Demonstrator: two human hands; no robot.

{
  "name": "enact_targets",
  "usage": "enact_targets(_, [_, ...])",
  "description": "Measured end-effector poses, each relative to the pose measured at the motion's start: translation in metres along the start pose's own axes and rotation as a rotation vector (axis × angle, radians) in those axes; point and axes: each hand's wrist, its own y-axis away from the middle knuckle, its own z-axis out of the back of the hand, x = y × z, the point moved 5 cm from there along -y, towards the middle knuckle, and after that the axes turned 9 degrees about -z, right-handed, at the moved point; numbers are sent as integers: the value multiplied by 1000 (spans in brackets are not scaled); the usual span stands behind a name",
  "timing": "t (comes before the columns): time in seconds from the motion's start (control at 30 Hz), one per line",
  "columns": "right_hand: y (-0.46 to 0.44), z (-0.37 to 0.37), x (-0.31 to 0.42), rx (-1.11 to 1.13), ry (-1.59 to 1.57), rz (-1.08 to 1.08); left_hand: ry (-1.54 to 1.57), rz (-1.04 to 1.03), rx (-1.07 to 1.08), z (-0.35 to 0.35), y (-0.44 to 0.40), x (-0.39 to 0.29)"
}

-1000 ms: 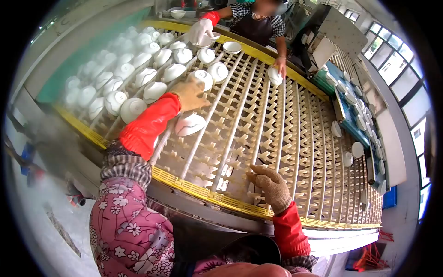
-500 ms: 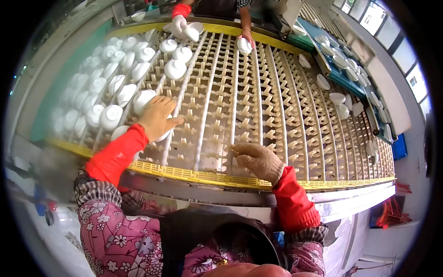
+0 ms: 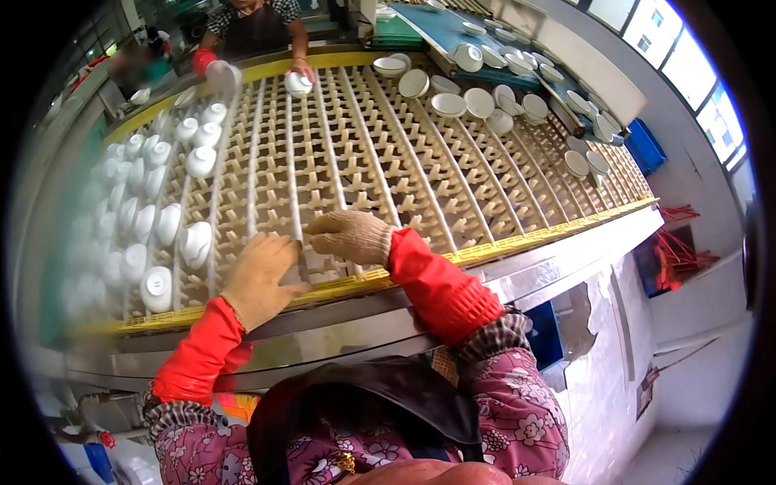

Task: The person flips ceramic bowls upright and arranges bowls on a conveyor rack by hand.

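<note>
My left hand (image 3: 260,279), in a tan knit glove, is over the pegged rack (image 3: 275,186) near its yellow front edge. Its thumb stands apart from the fingers, with no bowl in it. My right hand (image 3: 352,236), gloved alike, points leftward just beside it, fingers stretched out, also with no bowl visible. The nearest overturned white bowl (image 3: 196,244) rests on the pegs left of my left hand. Another bowl (image 3: 156,288) lies bottom-up near the front edge. Many more overturned bowls fill the rack's left part, blurred toward the edge of view.
Across the rack, a co-worker's bare hand touches a white bowl (image 3: 298,84); their other hand is blurred beside a bowl. Several bowls (image 3: 449,105) lie at the rack's right rear, beside a blue belt (image 3: 436,31) carrying more bowls. A yellow edge strip (image 3: 485,252) runs along the front.
My left hand has come off the bowls at left and moved toward the front edge. My right hand has moved left, close to it. The view has shifted, showing more bowls at the right rear.
</note>
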Motion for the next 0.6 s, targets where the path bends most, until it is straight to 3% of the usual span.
enact_targets(0.2, [6,23,-11,-200,-2,-1,114,-52,-63,-40,-52,-34])
enact_targets(0.3, [16,42,-6,-266,-30,12,234,34,-19,-54,-76,-43])
enact_targets(0.33, [16,42,-13,-328,-118,19,248,187,95,-63,-87,-39])
enact_targets(0.4, [7,43,-31,-504,105,386,231,204,68,-80,-103,-34])
enact_targets(0.47, [32,58,-16,-339,-472,-105,152,261,33,-101,-111,-14])
enact_targets(0.5, [21,55,-32,-384,-496,-70,62,203,-20,-104,-110,-3])
enact_targets(0.57, [30,58,-38,-281,-664,-36,157,429,25,-84,-107,0])
enact_targets(0.6, [50,74,-36,-244,-578,-62,142,419,12,-90,-104,14])
